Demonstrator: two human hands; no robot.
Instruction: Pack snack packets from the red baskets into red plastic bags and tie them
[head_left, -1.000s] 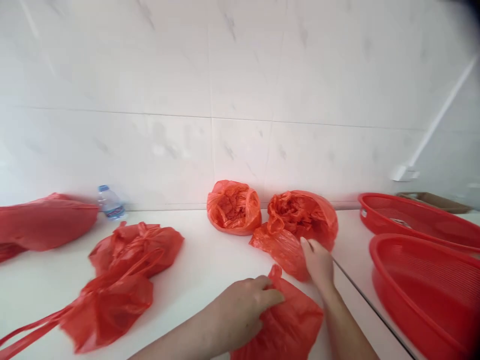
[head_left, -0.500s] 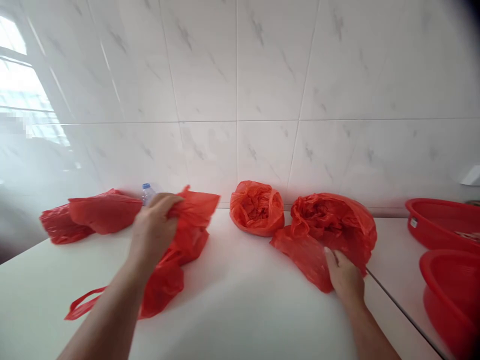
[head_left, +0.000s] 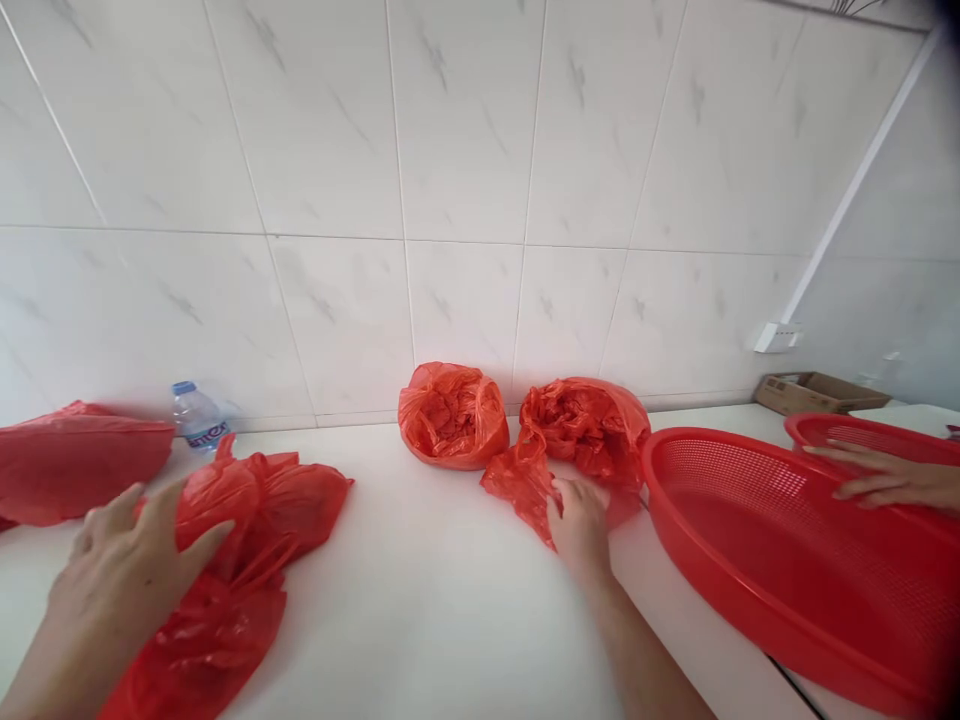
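A: How's the left hand [head_left: 124,570] placed?
B: Stretched forward at the near left, back of it facing up, fingers spread and thumb stuck out to the right. Its grasp is loose, with nothing held that I can see.
A: And the right hand [head_left: 581,520]?
B: Reaching forward, wrist low, fingers partly curled at the crumpled bag [head_left: 521,490]. Whether it's pinching the plastic — I can't tell.
A: Where are the bags from there?
B: The tied bag [head_left: 300,495] lies just beyond and right of the left thumb, on the white table [head_left: 405,600]; I can't tell if they touch. The crumpled bag spreads left of the right fingers, and a stuffed bag [head_left: 600,415] sits right behind, near the wall.
A: Anyone else?
B: Another person's hand [head_left: 892,478] — far right, over the red baskets [head_left: 712,560].
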